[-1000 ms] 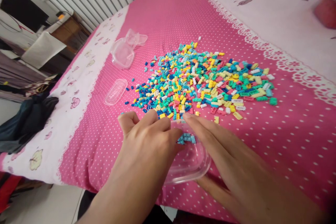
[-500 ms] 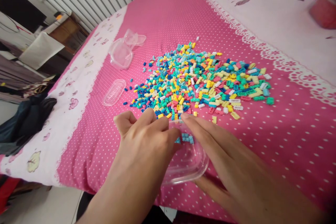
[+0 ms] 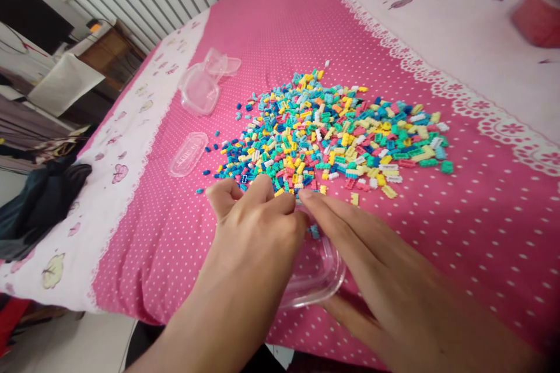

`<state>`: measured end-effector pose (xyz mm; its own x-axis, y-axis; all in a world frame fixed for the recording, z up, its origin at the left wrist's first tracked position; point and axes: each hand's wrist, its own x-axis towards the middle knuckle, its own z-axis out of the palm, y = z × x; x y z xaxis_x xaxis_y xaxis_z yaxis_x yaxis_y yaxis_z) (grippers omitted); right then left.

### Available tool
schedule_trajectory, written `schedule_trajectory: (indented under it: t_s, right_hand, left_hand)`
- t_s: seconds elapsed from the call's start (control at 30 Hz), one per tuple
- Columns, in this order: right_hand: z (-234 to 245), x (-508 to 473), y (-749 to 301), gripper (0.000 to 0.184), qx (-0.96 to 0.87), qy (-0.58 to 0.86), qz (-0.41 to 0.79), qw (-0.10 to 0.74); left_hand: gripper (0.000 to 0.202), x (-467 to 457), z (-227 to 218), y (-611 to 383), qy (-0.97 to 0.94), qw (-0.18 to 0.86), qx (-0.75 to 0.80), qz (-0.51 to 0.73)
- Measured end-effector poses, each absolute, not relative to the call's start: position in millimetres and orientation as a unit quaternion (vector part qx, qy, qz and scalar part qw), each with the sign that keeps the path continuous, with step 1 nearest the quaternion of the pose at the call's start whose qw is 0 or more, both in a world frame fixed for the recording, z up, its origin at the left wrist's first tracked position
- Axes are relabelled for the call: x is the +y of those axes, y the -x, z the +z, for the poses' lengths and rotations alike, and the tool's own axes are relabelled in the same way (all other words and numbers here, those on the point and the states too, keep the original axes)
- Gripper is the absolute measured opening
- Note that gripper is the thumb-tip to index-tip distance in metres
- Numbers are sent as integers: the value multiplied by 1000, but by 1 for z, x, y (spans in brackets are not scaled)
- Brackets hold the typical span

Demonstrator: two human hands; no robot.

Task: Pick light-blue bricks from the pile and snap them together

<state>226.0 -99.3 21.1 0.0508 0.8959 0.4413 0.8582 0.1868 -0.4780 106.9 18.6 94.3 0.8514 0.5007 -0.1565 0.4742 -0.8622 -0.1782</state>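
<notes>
A clear plastic container point(image 3: 312, 285) sits near the bed's front edge, with a few light blue building bricks point(image 3: 314, 231) visible in it. My left hand point(image 3: 258, 239) is over its left part, fingers curled and knuckles up. Its fingertips are hidden, so what they hold, if anything, does not show. My right hand point(image 3: 376, 256) grips the container's right side, fingers stretched along the far rim and the thumb at the near side. Just beyond both hands spreads a big heap of small coloured building bricks point(image 3: 324, 128).
Left of the heap lie a clear lid point(image 3: 189, 154) and several clear containers point(image 3: 200, 90) close together. A pink dotted bedspread point(image 3: 472, 233) covers the bed. A red object point(image 3: 538, 20) stands at the upper right. Dark cloth point(image 3: 39, 204) hangs at the left edge.
My left hand has shifted right over the container, covering more of the light blue bricks. A blue brick now shows on the bedspread left of that hand. My right hand stays nearly still.
</notes>
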Motion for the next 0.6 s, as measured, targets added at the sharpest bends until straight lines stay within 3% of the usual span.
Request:
schedule_trajectory:
  t_s: [0.6]
  right_hand:
    - [21,-102,-228,61,-693,640,14,331]
  left_hand:
    - [23,29,108,-87,970,56,-233,33]
